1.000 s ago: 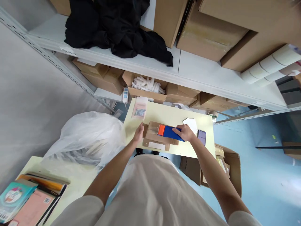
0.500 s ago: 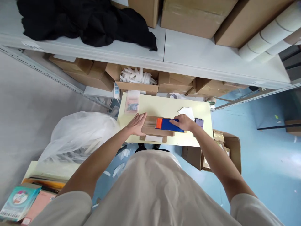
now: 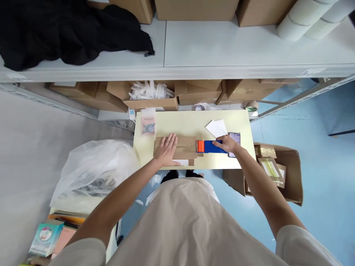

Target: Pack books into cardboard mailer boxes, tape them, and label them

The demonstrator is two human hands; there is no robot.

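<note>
A brown cardboard box lies on the pale yellow table. My left hand rests flat on its left part, fingers spread. My right hand is wrapped round a blue and orange tape dispenser, whose orange end meets the right end of the box. Clear tape seems to run along the top of the box. Under the box's near side, a second cardboard piece with a white label sticks out. A phone lies partly behind my right hand.
White cards and a pink bagged packet lie on the table. Behind it, a shelf holds cartons, one filled with white pieces. An open carton of parcels stands right; a translucent plastic bag sits left.
The tape dispenser in my right hand has moved right, from over the box to its right end. My left hand has settled flat on the box top. The camera view has turned.
</note>
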